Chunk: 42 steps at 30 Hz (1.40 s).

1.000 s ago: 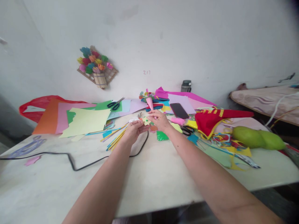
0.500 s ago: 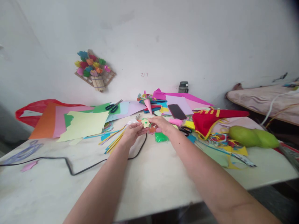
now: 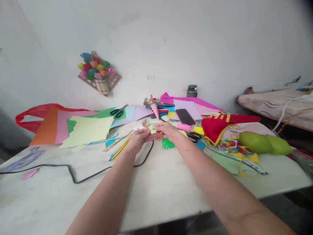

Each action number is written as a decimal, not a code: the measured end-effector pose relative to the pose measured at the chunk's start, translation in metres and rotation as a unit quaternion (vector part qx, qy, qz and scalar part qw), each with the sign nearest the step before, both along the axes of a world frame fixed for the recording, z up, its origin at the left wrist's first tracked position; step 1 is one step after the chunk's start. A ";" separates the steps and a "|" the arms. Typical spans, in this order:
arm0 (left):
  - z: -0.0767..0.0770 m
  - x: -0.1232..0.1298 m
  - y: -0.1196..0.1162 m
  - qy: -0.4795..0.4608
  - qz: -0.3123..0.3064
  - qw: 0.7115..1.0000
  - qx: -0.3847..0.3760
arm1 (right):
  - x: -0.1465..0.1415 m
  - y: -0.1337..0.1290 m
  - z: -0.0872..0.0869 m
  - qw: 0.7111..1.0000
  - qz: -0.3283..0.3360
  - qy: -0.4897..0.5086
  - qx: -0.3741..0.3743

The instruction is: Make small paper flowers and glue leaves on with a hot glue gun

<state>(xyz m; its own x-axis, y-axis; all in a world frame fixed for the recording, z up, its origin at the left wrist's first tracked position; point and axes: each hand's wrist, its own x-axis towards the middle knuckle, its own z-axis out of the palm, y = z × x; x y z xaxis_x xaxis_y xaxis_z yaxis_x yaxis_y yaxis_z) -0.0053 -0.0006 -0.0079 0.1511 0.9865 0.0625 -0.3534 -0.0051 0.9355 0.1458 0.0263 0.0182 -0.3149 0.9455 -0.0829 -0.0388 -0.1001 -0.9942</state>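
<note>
A small pale yellow paper flower (image 3: 153, 128) with a green centre is held up between my two hands, just above the table. Its left edge is pinched in my left hand (image 3: 140, 137), and its right side in the closed fingers of my right hand (image 3: 167, 130). Below my right hand lies a bright green packet (image 3: 168, 143). Thin paper strips (image 3: 121, 148) in yellow and blue lie beside my left hand. Behind the flower, a pink paper cone (image 3: 154, 110) carries small coloured paper flowers. My fingers partly cover the flower's edges.
Scissors (image 3: 119, 112) rest on coloured sheets at the back left; another pair (image 3: 194, 137) lies right of my hand. A phone (image 3: 185, 117), red cloth (image 3: 215, 129) and green fruit (image 3: 265, 143) are on the right. A black cable (image 3: 73, 176) crosses the table (image 3: 166, 189).
The paper flower has tilted between my fingers, so less of its face shows. Both hands stay in nearly the same place.
</note>
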 end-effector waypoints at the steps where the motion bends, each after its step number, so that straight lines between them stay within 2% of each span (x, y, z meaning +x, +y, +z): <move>1: 0.000 0.000 0.000 0.001 -0.003 1.000 0.001 | 0.000 0.000 -0.001 1.000 -0.002 -0.002 0.003; 10: -0.001 -0.001 0.000 -0.009 -0.021 1.000 0.004 | -0.003 0.003 -0.007 0.999 -0.005 0.014 0.033; 22: 0.003 0.002 -0.002 0.015 0.018 1.000 0.011 | 0.000 0.004 -0.006 0.999 0.025 0.006 0.028; 28: 0.005 0.006 -0.004 0.029 0.042 0.998 0.028 | -0.002 0.005 -0.009 0.999 0.008 -0.007 0.042; 36: 0.008 0.004 -0.008 0.069 0.006 0.997 -0.014 | -0.005 0.002 -0.007 0.999 -0.017 -0.010 0.044; 42: 0.005 0.004 -0.006 0.080 -0.006 0.997 -0.001 | -0.006 -0.002 -0.004 0.997 -0.013 -0.039 0.058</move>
<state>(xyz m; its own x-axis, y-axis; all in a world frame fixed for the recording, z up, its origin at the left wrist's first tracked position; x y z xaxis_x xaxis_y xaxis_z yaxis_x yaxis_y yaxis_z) -0.0015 -0.0070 -0.0027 0.1705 0.9848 0.0341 -0.1994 0.0006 0.9799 0.1394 0.0241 0.0145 -0.2873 0.9578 0.0044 0.0378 0.0160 -0.9992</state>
